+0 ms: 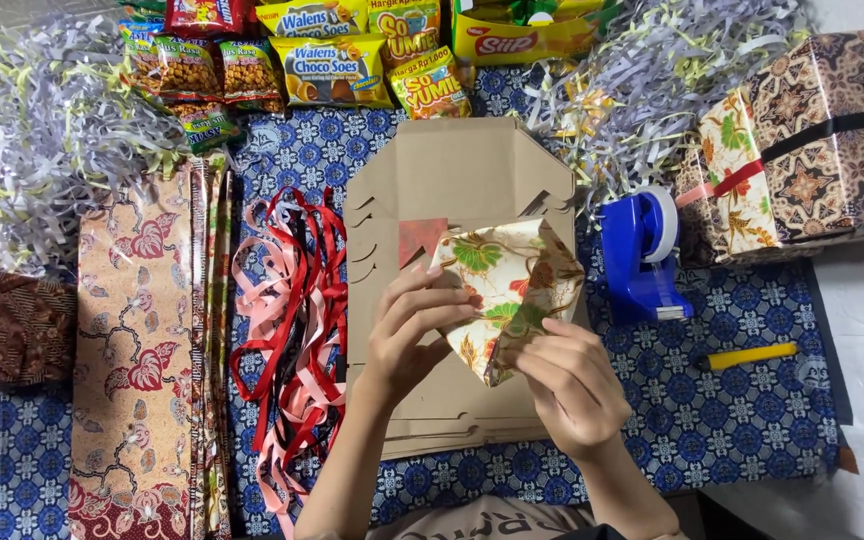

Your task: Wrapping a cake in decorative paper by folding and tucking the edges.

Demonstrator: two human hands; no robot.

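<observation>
Cream floral paper (508, 285) (green, orange leaves), folded

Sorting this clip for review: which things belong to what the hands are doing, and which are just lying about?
In hand:
left hand
right hand
floral paper, held by both
flat cardboard beneath

Lying about:
ribbons
tape dispenser
yellow cutter
snack packets
shredded paper
wrapped boxes
paper sheets
</observation>
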